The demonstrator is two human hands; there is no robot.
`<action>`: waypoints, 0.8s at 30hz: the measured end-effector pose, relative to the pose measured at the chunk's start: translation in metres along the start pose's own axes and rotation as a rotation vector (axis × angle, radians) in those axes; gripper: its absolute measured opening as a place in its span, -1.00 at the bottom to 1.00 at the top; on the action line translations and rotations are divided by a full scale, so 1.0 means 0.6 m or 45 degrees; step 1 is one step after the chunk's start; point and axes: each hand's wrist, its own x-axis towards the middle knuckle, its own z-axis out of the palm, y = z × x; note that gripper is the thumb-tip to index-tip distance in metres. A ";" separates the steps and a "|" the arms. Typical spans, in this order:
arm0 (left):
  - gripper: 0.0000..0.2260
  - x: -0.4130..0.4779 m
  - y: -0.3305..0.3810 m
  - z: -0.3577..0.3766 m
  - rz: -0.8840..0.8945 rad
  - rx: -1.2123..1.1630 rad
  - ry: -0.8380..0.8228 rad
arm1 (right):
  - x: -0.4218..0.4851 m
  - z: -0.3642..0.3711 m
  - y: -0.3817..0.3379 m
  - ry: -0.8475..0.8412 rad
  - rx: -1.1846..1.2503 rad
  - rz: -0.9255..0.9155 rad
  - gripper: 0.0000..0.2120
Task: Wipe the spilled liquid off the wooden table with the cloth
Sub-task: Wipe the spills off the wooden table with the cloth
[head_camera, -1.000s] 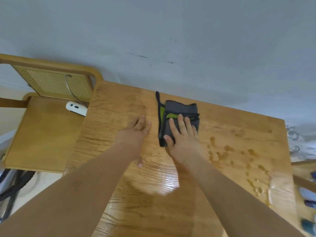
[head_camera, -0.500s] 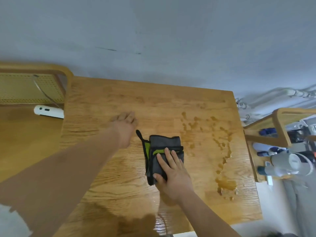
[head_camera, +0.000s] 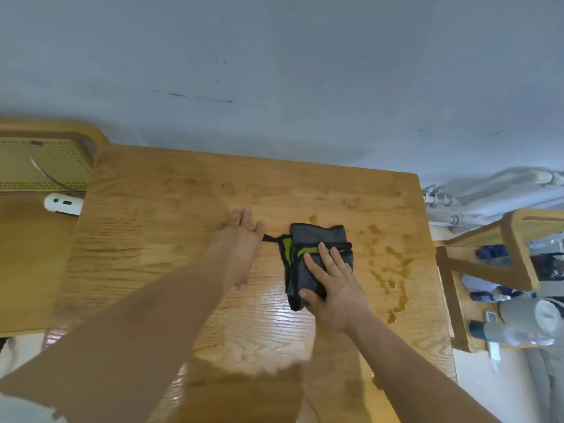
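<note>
Wood, cloth and wet gloss on a varnished desk

The honey-coloured wooden desk [head_camera: 171,227] is seen with strong grain and a glossy finish, brightest near the front. The folded grey cloth with green trim [head_camera: 308,261] looks soft and matt. The amber spilled liquid [head_camera: 390,276] lies in shiny beads. Woven cane is shown in the wooden chair back [head_camera: 45,166]; the white device [head_camera: 62,204] appears smooth plastic.

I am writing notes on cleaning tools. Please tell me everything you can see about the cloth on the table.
The cloth is dark grey with bright green patches and black edging, soft fabric by its look. It is folded into a thick, roughly rectangular pad and lies flat on the wooden table. A thin black loop sticks out from its left side toward the left hand. The right hand presses flat on its near part, fingers spread. Amber drops of spilled liquid lie just right of it.
</note>
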 end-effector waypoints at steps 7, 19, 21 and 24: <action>0.41 -0.001 -0.019 0.024 -0.060 -0.181 0.126 | 0.177 -0.117 0.017 0.017 -0.074 -0.073 -0.30; 0.39 -0.010 -0.022 0.026 -0.047 -0.229 0.141 | 0.232 -0.134 -0.010 0.159 -0.206 -0.116 -0.34; 0.38 -0.012 -0.020 0.025 -0.044 -0.217 0.150 | 0.178 -0.096 -0.016 0.153 -0.184 -0.112 -0.35; 0.39 -0.007 -0.017 0.022 -0.050 -0.206 0.155 | 0.084 -0.032 -0.028 0.066 -0.194 -0.131 -0.36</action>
